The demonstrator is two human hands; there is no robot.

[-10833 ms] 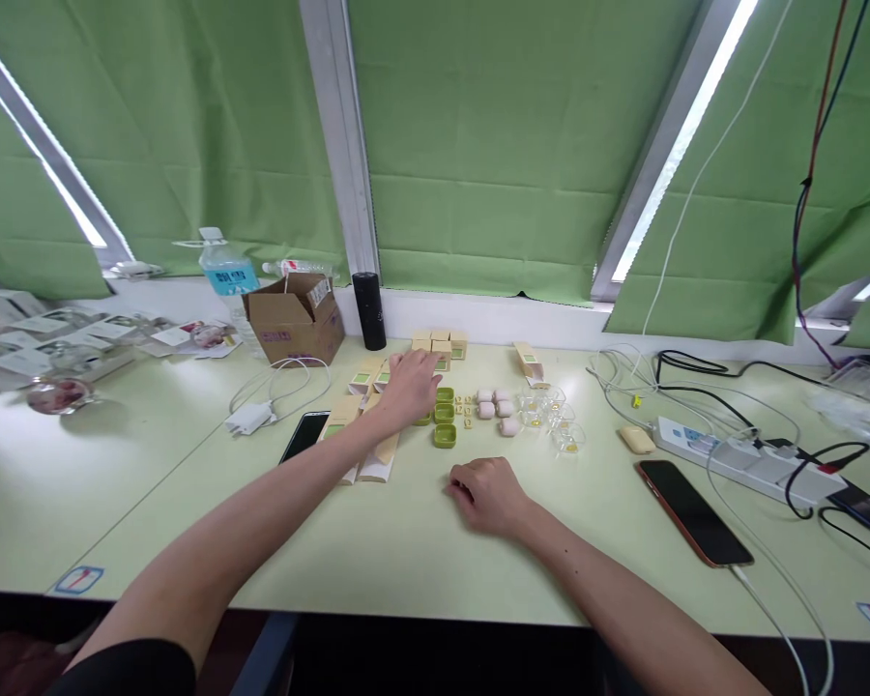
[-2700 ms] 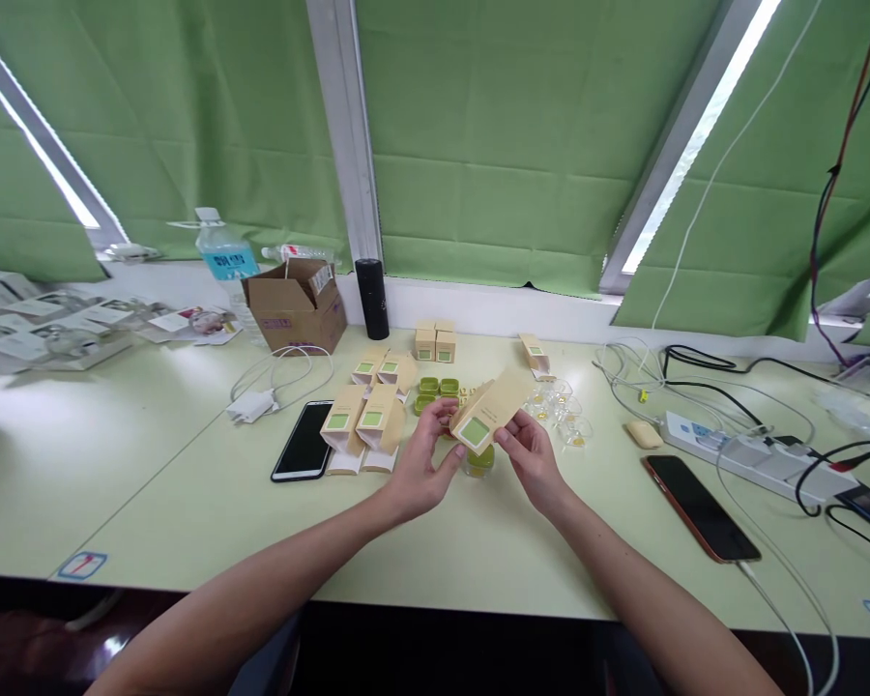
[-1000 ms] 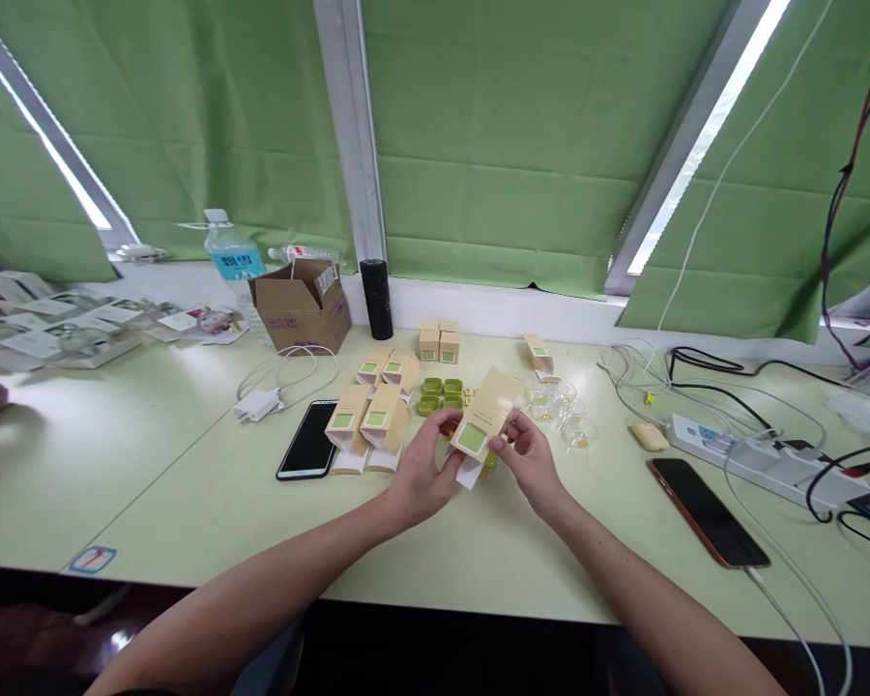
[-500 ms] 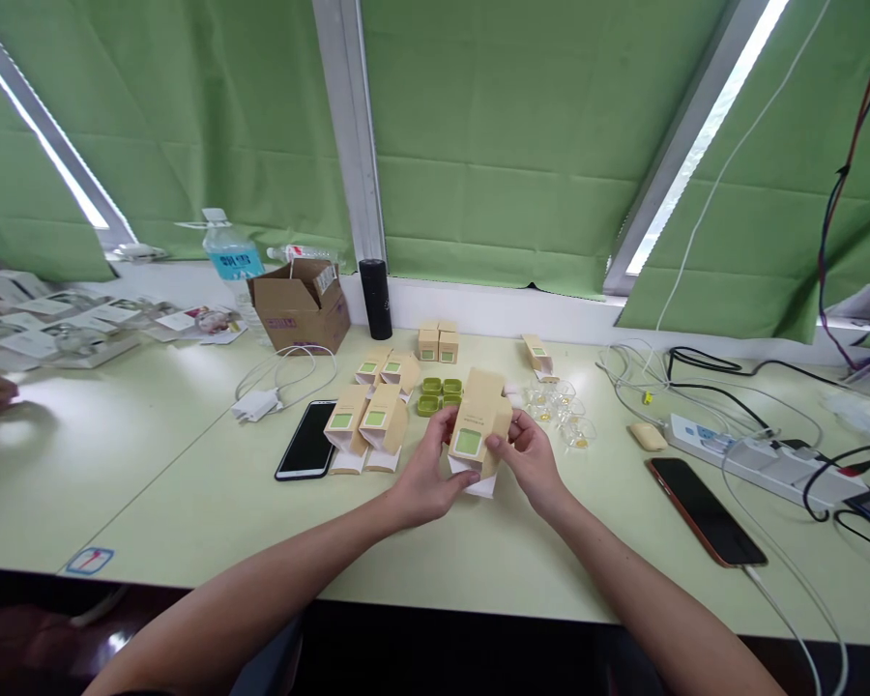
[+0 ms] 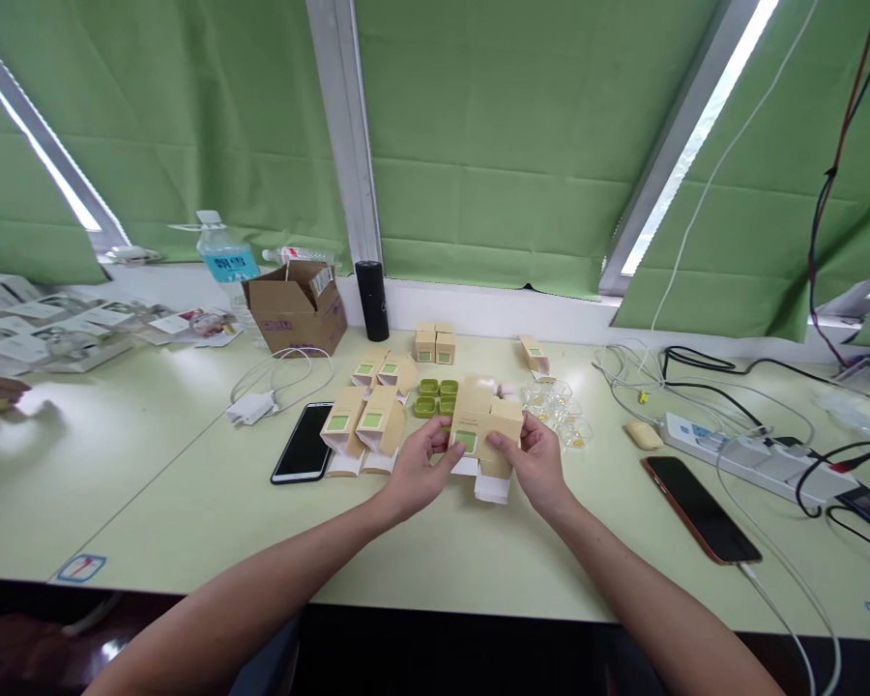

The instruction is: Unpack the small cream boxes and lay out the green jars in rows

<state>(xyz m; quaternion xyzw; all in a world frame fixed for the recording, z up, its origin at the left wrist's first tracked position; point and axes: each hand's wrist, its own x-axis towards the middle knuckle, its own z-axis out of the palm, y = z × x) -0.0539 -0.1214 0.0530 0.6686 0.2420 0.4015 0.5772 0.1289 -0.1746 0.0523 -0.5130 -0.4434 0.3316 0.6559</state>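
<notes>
Green fabric blinds, softly creased, hang behind a smooth, pale surface. On its far side stands an open cardboard box, brown and angular, with raised flaps. A long white plastic power strip lies at the right, near a flat, glossy phone with a brown edge and rounded corners. At the centre, the left hand and right hand hold a carton of tan paperboard between them; it bears a green square, and white flaps extend from its lower edge. The left fingers pinch its left side; the right fingers pinch its right side, thumb laid on the front face. Left of the hands, four tan packets of similar board, with white flaps, stand grouped in two rows. Beside the strip rests a smooth, rounded cream case. Clear, transparent cups cluster right of the carton; squarish green dishes with raised rims lie just beyond it.
</notes>
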